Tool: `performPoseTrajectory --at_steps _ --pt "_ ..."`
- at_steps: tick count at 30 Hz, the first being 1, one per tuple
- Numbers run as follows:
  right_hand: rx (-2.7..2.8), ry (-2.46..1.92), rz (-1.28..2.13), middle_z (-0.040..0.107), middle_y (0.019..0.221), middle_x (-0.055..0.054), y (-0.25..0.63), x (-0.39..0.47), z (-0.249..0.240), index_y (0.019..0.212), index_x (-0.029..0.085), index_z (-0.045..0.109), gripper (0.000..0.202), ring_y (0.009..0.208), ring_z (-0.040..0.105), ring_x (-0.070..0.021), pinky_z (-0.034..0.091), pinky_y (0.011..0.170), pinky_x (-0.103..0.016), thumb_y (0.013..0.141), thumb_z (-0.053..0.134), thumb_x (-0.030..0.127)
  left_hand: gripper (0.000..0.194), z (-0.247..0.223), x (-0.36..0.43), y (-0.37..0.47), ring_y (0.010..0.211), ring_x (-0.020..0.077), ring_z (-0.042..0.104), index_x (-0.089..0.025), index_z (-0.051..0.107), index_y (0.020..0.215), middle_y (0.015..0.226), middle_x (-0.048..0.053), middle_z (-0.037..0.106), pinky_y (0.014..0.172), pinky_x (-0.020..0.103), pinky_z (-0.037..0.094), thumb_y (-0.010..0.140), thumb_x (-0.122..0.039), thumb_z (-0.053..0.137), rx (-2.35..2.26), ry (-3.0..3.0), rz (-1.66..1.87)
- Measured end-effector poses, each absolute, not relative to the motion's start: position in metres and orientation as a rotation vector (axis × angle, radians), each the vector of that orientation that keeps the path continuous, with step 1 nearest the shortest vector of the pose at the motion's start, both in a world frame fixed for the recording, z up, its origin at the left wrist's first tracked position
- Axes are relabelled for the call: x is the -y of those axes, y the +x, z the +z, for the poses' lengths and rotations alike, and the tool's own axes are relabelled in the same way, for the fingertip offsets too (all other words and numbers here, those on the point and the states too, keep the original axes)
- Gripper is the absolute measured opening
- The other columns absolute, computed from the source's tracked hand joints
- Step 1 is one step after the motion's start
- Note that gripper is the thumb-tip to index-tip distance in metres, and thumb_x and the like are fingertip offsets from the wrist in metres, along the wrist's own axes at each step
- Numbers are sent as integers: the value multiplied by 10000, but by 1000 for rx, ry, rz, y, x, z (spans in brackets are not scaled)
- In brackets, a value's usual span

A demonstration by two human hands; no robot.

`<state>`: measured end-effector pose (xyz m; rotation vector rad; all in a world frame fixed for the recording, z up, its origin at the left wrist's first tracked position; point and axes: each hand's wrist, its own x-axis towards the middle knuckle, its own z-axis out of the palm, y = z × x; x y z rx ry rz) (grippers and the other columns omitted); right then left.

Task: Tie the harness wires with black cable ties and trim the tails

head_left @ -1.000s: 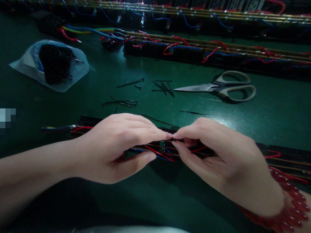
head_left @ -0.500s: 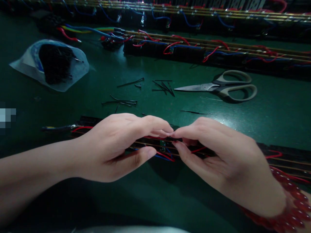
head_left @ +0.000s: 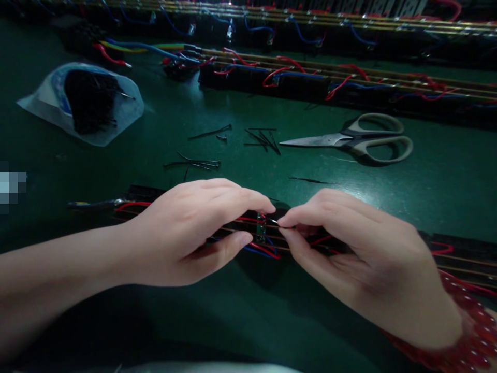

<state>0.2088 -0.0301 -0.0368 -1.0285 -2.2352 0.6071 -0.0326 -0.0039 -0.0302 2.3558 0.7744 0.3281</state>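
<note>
A long black strip (head_left: 462, 259) with copper-coloured rails and red and blue wires lies across the table under both hands. My left hand (head_left: 194, 230) arches over it, thumb on the near side and fingers on the far side, with a gap between them. Between the hands a small green circuit board (head_left: 261, 229) shows on the strip. The thumb and index finger of my right hand (head_left: 361, 248) pinch a thin black cable tie (head_left: 274, 221), whose end catches the light just above the rails. Most of the tie is hidden by the fingers.
Scissors (head_left: 345, 140) lie beyond my right hand, beside several loose black cable ties (head_left: 264, 140). An open plastic bag (head_left: 130, 106) of black ties lies at the left. Further back run more wired strips (head_left: 303, 83). One single tie (head_left: 312, 180) lies near my right hand.
The fingertips of my hands were touching over the strip; now they are slightly apart. The green board and the tie's shiny end show more plainly between them.
</note>
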Motion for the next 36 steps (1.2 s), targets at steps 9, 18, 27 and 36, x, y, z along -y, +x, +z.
performPoseTrajectory --at_steps 9,18,27,36 --pt "2232 -995 595 648 783 1 210 31 -40 896 178 631 110 720 604 -124 517 694 -265 887 647 69 284 -36 6 -29 1178 184 630 -162 587 1254 1267 48 694 1023 341 514 991 -218 496 -780 2600 303" --pt "2248 -987 619 642 788 11 211 32 -37 908 201 612 117 722 601 -135 519 687 -292 900 638 88 277 -34 12 -26 1184 243 641 -177 643 1201 1287 84 695 985 433 534 1010 -302 487 -846 2631 280" --pt "2245 -1000 676 654 765 -14 209 33 -36 875 237 598 178 693 612 -183 519 653 -345 889 617 61 282 -35 10 -28 1176 249 644 -161 627 1186 1267 83 702 946 410 536 1006 -353 526 -785 2700 266" --pt "2277 -971 657 656 770 -18 208 29 -35 860 202 601 146 702 585 -163 504 644 -316 891 610 60 258 -35 8 -27 1157 223 638 -182 604 1175 1229 68 705 942 377 512 1028 -358 486 -783 2635 231"
